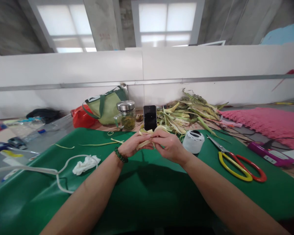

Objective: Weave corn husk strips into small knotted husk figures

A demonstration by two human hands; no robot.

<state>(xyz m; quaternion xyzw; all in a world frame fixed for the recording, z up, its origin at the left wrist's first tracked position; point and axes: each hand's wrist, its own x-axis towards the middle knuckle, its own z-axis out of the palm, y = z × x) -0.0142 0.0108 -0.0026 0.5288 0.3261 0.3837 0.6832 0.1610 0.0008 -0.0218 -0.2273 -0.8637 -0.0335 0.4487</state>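
Note:
Pale yellow-green strips of corn husk (144,143) are pinched between my two hands above the green mat (159,195). My left hand (131,144), with a dark green bead bracelet (121,155) at its wrist, closes on the strips from the left. From the right, my right hand (170,145) has its thumb and fingers pressed on the same strips, close to the left fingertips. Parts of the strips are hidden by the fingers. Just behind the hands stands a dark-screened phone (150,118), upright.
Scissors (235,163) with red and yellow handles lie at right, past a white-wrapped roll (193,142). A heap of husks (193,109) is behind. A glass jar (127,117), a green bag (105,106), a white cord (39,168) and crumpled tissue (86,164) lie leftward.

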